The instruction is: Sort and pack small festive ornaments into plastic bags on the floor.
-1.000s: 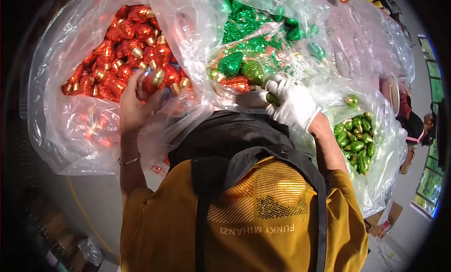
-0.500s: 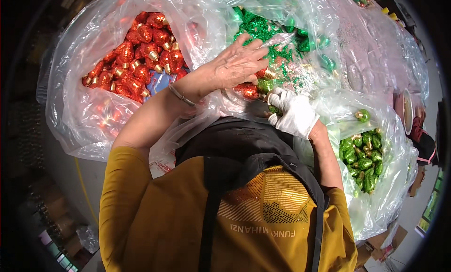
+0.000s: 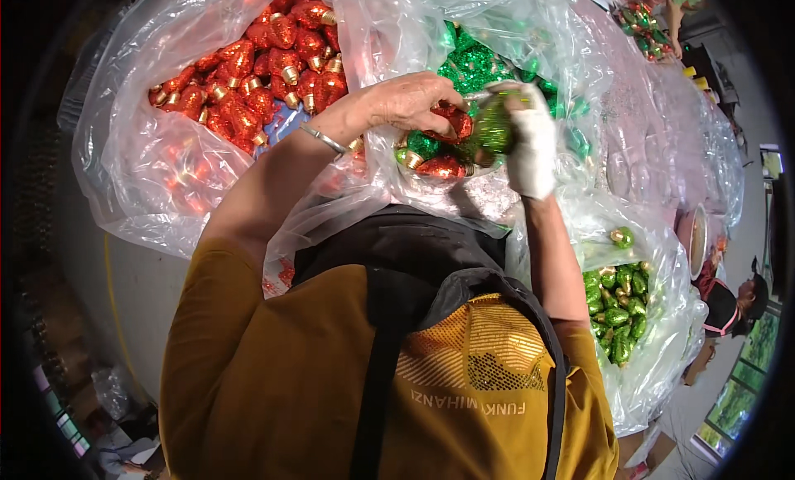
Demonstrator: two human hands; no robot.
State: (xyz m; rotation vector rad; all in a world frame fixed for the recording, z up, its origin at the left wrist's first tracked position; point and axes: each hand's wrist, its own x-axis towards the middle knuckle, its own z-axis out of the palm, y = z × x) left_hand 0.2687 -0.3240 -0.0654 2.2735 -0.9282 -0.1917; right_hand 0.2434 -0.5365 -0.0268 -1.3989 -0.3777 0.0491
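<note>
My bare left hand [image 3: 416,101] is closed on a red glittery bulb-shaped ornament [image 3: 452,124] with its fingers curled over it. Close beside it, my right hand [image 3: 534,149], in a white glove, grips a light green glittery ornament [image 3: 494,125], blurred by motion; whether it holds more than one I cannot tell. Below my left hand lie a dark green ornament [image 3: 424,144] and another red ornament [image 3: 443,167] with a gold cap, on clear plastic. Beyond both hands, dark green glitter ornaments [image 3: 474,64] sit among the plastic.
At the left an open plastic bag [image 3: 116,149] holds many red ornaments [image 3: 240,91]. To the right, light green ornaments [image 3: 617,310] fill another bag, and one green ornament [image 3: 622,236] lies apart above them. Another person's arm [image 3: 675,28] reaches near mixed ornaments [image 3: 642,28] at the far right.
My right hand has moved up and forward with the light green ornament. My left hand has shifted slightly down and closed on a red ornament. A dark green ornament now shows below it.
</note>
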